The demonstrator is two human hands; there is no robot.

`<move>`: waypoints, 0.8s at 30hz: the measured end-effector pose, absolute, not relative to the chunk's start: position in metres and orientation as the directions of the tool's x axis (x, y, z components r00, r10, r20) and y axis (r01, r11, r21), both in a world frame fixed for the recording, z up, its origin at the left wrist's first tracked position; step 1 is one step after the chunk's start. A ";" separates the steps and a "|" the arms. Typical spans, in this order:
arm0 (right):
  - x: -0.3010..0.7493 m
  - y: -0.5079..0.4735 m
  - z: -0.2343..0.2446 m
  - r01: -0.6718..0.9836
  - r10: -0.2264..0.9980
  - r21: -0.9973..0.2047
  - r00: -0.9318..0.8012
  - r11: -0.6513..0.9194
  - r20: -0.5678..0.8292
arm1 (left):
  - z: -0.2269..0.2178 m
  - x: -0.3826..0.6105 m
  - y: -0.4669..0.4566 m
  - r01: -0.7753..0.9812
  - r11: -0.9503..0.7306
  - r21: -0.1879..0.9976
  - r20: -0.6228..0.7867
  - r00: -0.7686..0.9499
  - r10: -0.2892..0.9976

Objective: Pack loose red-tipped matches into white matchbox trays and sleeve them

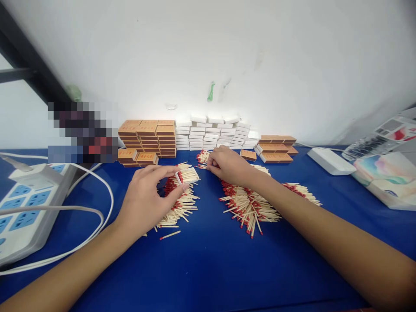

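Observation:
Between the thumb and fingers of my left hand (146, 197) is a small white matchbox tray (196, 178) holding red-tipped matches. Below and behind it, a heap of loose matches (182, 208) spreads over the blue table. My right hand (230, 167) reaches to the middle with its fingertips pinched together, close to a small pile of matches (203, 157) at the back. Whether a match is between those fingertips is hidden. Under my right wrist lies a larger heap of matches (253, 208), and another pile (303, 193) shows beyond the forearm.
Along the wall stand stacked orange matchboxes (149, 136), white trays (212, 134) and more matchboxes (276, 147). A power strip (29, 203) with looping white cables (108, 190) occupies the left. At right are a white box (331, 161), a tissue pack (386, 177) and a plastic bottle (367, 145).

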State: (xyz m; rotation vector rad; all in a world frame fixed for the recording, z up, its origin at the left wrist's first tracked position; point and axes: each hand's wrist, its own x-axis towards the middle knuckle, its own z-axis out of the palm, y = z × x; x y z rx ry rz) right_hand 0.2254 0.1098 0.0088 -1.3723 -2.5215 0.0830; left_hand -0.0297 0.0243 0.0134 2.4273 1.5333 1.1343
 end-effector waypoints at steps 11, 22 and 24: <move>0.218 0.100 0.017 0.789 0.802 -0.159 -0.563 0.594 0.199 | 0.012 -0.029 0.026 0.757 -0.514 0.403 0.552 0.248 0.796; 0.221 0.101 0.016 0.798 0.812 -0.151 -0.563 0.583 0.155 | 0.012 -0.030 0.025 0.761 -0.512 0.398 0.549 0.250 0.798; 0.220 0.099 0.018 0.801 0.814 -0.148 -0.566 0.581 0.131 | 0.012 -0.030 0.024 0.759 -0.511 0.403 0.548 0.247 0.799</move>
